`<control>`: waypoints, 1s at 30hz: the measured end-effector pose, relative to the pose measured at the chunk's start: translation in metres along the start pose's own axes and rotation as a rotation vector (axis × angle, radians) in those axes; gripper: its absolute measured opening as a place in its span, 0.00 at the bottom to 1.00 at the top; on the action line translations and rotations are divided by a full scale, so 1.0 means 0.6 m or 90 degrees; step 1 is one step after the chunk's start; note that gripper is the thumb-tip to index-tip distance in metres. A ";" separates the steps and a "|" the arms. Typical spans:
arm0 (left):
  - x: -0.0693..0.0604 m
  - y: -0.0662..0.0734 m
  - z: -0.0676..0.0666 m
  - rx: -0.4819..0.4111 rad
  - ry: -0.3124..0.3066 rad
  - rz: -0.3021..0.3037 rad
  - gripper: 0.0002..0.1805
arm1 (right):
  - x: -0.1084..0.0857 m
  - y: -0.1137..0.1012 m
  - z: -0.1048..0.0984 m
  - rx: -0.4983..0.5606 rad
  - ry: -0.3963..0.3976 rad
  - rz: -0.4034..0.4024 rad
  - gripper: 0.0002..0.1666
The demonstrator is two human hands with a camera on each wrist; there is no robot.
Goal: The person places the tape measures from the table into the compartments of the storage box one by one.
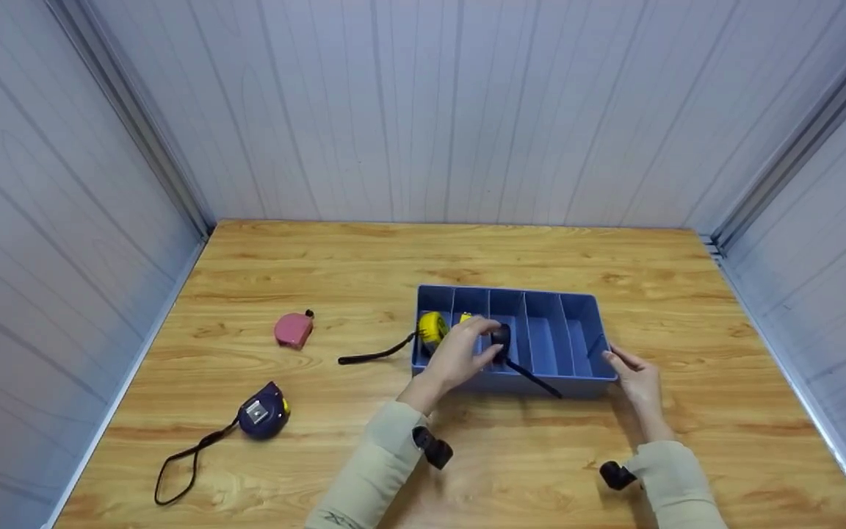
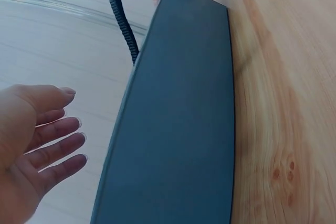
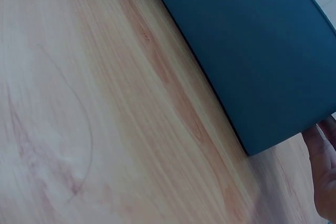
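A blue divided storage box (image 1: 540, 386) stands on the table. My left hand (image 1: 460, 353) is over its left half, fingertips beside a black tape measure (image 1: 501, 339) in the third compartment from the left. In the left wrist view the left hand's fingers are loosely spread with nothing between them. The black measure's strap (image 1: 537, 380) hangs over the front wall. A yellow tape measure (image 1: 432, 330) sits in the leftmost compartment, and a small yellow item (image 1: 465, 317) shows in the second, mostly hidden. My right hand (image 1: 637, 378) grips the box's right end, thumb at the rim.
Left of the box lie a pink tape measure (image 1: 293, 330) and a dark blue tape measure (image 1: 264, 413) with a looped cord (image 1: 186, 459). The yellow measure's strap (image 1: 375, 357) trails over the box's left end. Pale panel walls (image 1: 423, 117) enclose the wooden table (image 1: 364, 272).
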State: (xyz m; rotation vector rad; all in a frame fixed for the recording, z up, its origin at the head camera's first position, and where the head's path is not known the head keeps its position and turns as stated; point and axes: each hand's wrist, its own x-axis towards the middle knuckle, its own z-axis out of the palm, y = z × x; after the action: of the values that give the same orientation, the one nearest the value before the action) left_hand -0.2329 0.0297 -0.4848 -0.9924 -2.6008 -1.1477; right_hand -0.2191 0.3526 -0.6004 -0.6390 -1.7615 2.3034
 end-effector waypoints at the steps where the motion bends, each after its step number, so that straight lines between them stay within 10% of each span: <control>1: -0.003 0.001 -0.003 0.002 0.004 0.000 0.16 | 0.001 0.000 0.001 -0.042 0.010 -0.024 0.19; 7: -0.021 0.001 -0.019 0.014 0.012 -0.023 0.17 | 0.001 -0.008 0.006 -0.336 0.092 -0.115 0.28; 13: -0.038 -0.003 -0.032 0.013 0.025 -0.019 0.17 | 0.007 -0.007 0.004 -0.359 0.086 -0.098 0.31; 30: -0.082 -0.018 -0.070 -0.019 0.058 -0.015 0.17 | -0.002 -0.006 0.006 0.023 0.026 0.003 0.17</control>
State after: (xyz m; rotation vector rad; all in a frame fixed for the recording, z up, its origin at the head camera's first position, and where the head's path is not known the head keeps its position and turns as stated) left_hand -0.2072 -0.0305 -0.4802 -0.8963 -2.5374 -1.2114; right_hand -0.2202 0.3500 -0.5960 -0.6797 -1.6988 2.3026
